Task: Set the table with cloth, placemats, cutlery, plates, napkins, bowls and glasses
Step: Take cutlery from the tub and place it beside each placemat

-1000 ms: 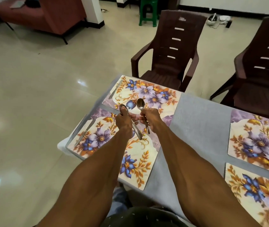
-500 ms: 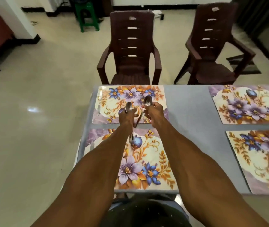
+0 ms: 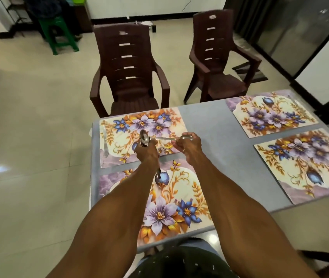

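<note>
Four floral placemats (image 3: 181, 199) lay on the grey cloth (image 3: 205, 125) covering the tabletop (image 3: 280, 206), two at centre frame and two at the right. The left hand (image 3: 146, 152) had its fingers clenched round a bunch of shiny steel spoons (image 3: 144, 138) (at least two, with one bowl poking out below the wrist), held above the far centre mat. The right hand (image 3: 187, 145) pinched one single spoon (image 3: 185, 137) lying sideways. A knife (image 3: 105, 143) lay along that mat's left edge. Two brown plastic chairs (image 3: 129, 77) stood in the upper frame, a green stool (image 3: 58, 33) at upper left.

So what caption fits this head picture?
Both hands, left and right, hold spoons over flowery placemats.
</note>
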